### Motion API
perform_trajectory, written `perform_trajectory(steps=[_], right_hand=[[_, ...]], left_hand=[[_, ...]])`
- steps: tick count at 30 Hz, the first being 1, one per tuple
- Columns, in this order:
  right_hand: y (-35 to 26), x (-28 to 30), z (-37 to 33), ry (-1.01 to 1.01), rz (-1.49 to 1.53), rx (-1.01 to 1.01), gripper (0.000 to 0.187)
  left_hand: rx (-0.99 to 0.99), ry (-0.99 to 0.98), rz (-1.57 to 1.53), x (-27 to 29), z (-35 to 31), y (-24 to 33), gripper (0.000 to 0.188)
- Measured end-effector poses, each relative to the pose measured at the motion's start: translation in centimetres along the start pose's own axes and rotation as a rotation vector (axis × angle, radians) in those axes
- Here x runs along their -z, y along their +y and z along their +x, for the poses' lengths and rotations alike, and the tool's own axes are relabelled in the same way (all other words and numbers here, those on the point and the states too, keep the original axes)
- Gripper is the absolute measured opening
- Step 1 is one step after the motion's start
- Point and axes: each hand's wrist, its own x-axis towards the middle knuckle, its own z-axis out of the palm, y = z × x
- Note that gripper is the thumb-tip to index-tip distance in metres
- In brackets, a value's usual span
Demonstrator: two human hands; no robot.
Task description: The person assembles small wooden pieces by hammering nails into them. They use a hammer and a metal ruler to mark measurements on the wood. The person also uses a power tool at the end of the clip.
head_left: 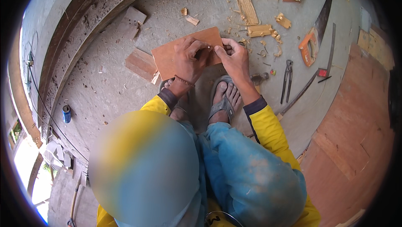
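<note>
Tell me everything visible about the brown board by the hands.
The brown board is flat and four-sided, with a smooth-looking, wood-like face. It sits askew in front of the feet, its right end farther forward. The left hand hides much of its middle; the right hand is at its right end. What supports it underneath is hidden.

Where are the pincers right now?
In the head view, the pincers lie on the floor right of the right hand, just left of the orange-handled saw.

Left grip (192,57) curled; right grip (235,57) beside it, pinch uncertain.
</note>
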Motion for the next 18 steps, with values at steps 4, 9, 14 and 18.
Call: perform_trajectory(steps=[4, 9, 14, 18], right_hand=[[0.12, 0.06, -0.07, 0.000, -0.007, 0.000, 0.031], [-0.11, 0.20, -0.07, -0.034, -0.046, 0.020, 0.032], [-0.16, 0.34, -0.15, -0.031, -0.056, 0.041, 0.032], [-0.10, 0.33, -0.12, -0.040, -0.056, 0.039, 0.032]], left_hand=[[-0.024, 0.003, 0.039, -0.09, -0.18, 0.05, 0.012], [-0.042, 0.041, 0.038, -0.51, -0.29, -0.14, 0.012], [-0.066, 0.036, 0.046, -0.48, -0.24, -0.07, 0.014], [-0.055, 0.052, 0.041, -0.61, -0.47, -0.08, 0.015]])
